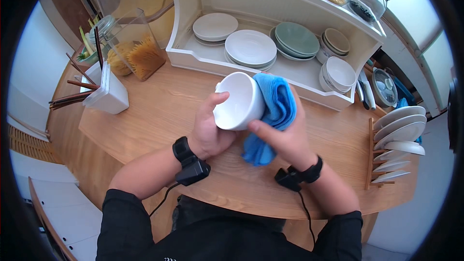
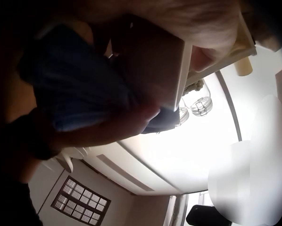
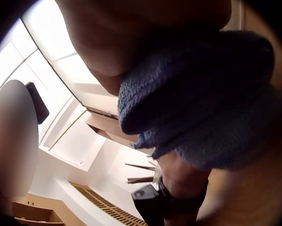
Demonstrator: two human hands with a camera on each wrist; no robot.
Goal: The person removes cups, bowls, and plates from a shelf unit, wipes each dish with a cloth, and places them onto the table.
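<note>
A white cup or small bowl (image 1: 237, 101) is held above the table, its opening tilted up and to the left. My left hand (image 1: 209, 128) grips its left side, thumb at the rim. On the other side my right hand (image 1: 290, 135) holds a folded blue cloth (image 1: 278, 101) against the outer wall, with the thumb near the rim. The cloth's lower end hangs below the cup. In the left wrist view the cup (image 2: 155, 66) is dark beside the cloth (image 2: 79, 84). The right wrist view shows mostly the cloth (image 3: 197, 94), which hides the cup.
Behind the hands a white shelf (image 1: 193, 62) holds stacked plates (image 1: 251, 48) and bowls (image 1: 340, 73). At the left stand a white chopstick holder (image 1: 108, 91) and a clear pasta container (image 1: 145, 58). A wooden rack (image 1: 371, 154) with plates is at the right, near several knives (image 1: 367, 91).
</note>
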